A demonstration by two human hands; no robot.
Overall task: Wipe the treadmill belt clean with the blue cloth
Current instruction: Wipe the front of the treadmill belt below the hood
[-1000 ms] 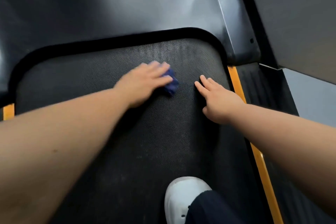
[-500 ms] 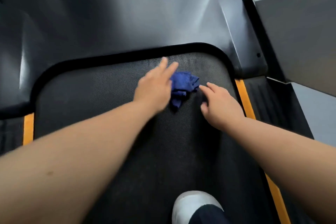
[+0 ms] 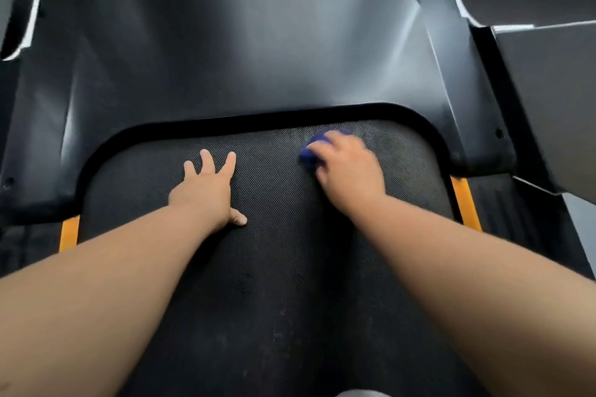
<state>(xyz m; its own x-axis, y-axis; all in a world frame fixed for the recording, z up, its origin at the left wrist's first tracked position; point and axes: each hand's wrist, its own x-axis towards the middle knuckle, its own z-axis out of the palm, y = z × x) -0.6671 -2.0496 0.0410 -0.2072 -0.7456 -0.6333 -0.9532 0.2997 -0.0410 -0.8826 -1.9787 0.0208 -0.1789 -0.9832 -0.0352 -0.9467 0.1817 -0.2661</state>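
Observation:
The black textured treadmill belt point(image 3: 274, 267) fills the lower middle of the head view. A crumpled blue cloth point(image 3: 314, 147) lies near the belt's far right corner, mostly covered by my right hand point(image 3: 348, 171), which is closed over it and pressing it onto the belt. My left hand point(image 3: 206, 190) rests flat on the belt to the left, fingers spread, holding nothing. The right hand and cloth are blurred.
The dark motor cover point(image 3: 242, 42) rises beyond the belt's front edge. Orange strips point(image 3: 466, 203) point(image 3: 69, 232) and ribbed side rails flank the belt. A grey panel point(image 3: 554, 100) stands at the right. A pale shoe tip point(image 3: 358, 393) shows at the bottom edge.
The cloth passed from my left hand to my right hand. The left hand moved left and now lies flat and spread; the right hand carries the cloth toward the far right corner.

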